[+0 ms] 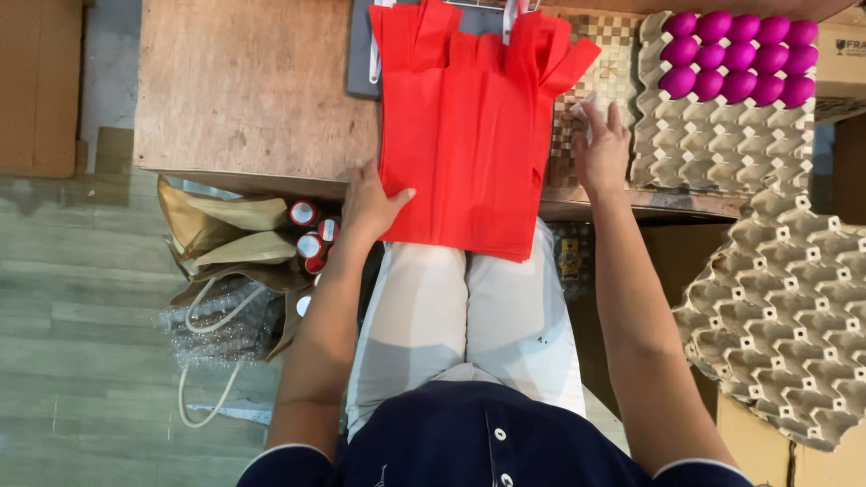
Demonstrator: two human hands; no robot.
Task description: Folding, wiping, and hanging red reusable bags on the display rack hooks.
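1. Knees sit closest, under the table (244, 90) edge; red bags (465, 135) lie stacked at 12 o'clock, lower ends hanging over the edge twd my lap.
2. L hand (372, 203) rests flat on the stack's lower-left corner at 9 o'clock, fingers loose, thumb on the cloth, not gripping.
3. R hand (601, 149) at 3 o'clock, beside the stack on the checkered mat (613, 63), fingers spread; whether it holds anything, can't tell.
4. Step, I reckon: squaring the pile.
5. Egg tray (722, 135) w/ pink eggs (740, 59) at 2 o'clock, apart from the bags.
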